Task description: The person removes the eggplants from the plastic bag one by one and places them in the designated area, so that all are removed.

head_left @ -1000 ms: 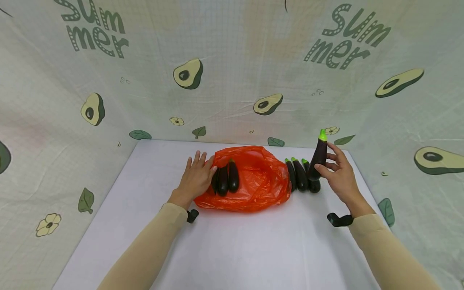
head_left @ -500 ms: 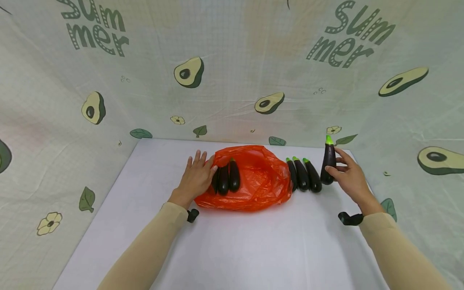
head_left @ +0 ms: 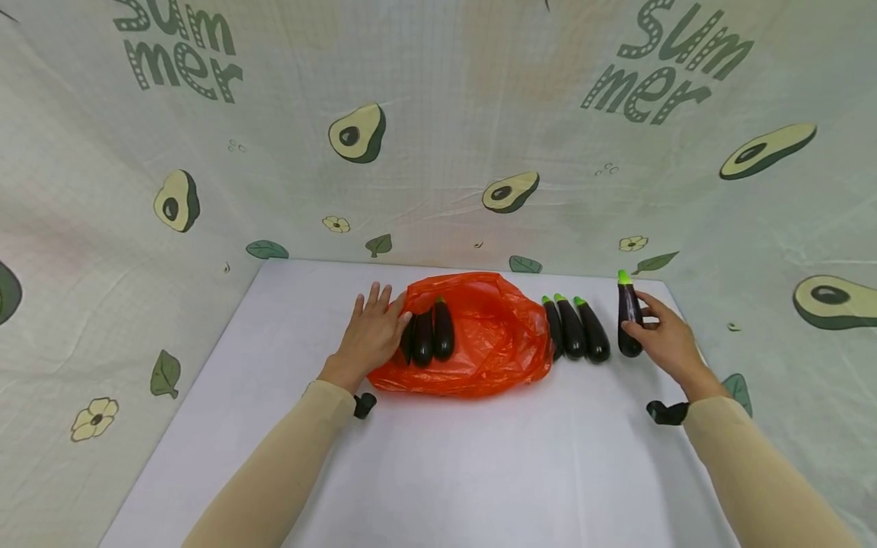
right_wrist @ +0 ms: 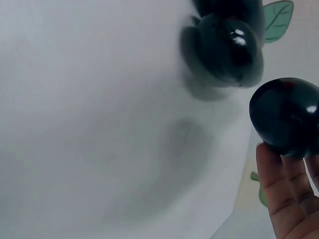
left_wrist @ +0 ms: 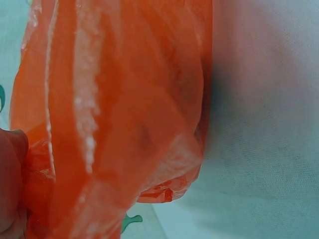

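Note:
A red plastic bag (head_left: 503, 350) lies with its mouth open on the white table, and several dark eggplants (head_left: 444, 331) show inside its left part. My left hand (head_left: 368, 335) rests at the bag's left rim, fingers straight and spread; in the left wrist view only a fingertip (left_wrist: 17, 144) shows against the crumpled plastic. To the right, my right hand (head_left: 664, 341) pinches an eggplant (head_left: 628, 323) between thumb and fingers, its green stem end up. In the right wrist view the held eggplant's rounded bottom (right_wrist: 286, 117) hangs above the table, its shadow apart from it.
Between the bag and my right hand a row of eggplants (head_left: 592, 331) lies side by side, stems pointing away, the leftmost against the bag. A pale cloth (head_left: 425, 152) printed with avocados and leaves rises behind and beside the white table (head_left: 479, 472).
My right hand has carried its eggplant rightward and down, away from the row, uncovering the row's rightmost eggplant. The left hand and the bag have stayed in place.

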`<action>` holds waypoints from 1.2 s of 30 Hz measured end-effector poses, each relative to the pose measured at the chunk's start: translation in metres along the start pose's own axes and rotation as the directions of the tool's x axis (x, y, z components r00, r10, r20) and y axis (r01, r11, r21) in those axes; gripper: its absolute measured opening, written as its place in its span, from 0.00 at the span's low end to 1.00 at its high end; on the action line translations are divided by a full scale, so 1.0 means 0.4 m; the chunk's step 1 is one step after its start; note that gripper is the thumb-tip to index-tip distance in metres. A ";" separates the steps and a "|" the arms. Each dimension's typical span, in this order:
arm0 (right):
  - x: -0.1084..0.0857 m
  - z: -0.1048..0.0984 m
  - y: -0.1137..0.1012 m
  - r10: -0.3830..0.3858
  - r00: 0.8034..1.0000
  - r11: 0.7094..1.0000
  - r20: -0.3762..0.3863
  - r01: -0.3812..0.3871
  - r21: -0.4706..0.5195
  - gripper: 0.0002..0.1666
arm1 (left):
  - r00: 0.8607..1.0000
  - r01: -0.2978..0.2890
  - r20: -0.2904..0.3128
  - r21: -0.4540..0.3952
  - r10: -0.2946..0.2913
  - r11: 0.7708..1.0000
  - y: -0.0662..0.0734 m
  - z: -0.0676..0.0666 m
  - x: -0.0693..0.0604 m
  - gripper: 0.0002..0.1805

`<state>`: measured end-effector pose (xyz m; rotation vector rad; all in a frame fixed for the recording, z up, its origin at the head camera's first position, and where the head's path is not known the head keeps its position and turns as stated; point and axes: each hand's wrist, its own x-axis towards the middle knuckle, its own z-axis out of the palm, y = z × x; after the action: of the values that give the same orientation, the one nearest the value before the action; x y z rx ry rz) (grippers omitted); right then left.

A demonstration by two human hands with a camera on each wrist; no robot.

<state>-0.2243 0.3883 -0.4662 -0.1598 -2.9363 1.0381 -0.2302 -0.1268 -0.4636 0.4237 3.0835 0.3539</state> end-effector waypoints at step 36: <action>0.041 0.063 0.068 0.033 0.993 0.988 0.118 -0.015 -0.151 0.39 | 1.000 0.008 0.023 0.005 -0.008 1.000 0.003 -0.002 -0.004 0.34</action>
<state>-0.2396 0.3954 -0.5031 -0.1407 -3.1290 0.8571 -0.2285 -0.1262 -0.4628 0.4121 3.0639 0.3389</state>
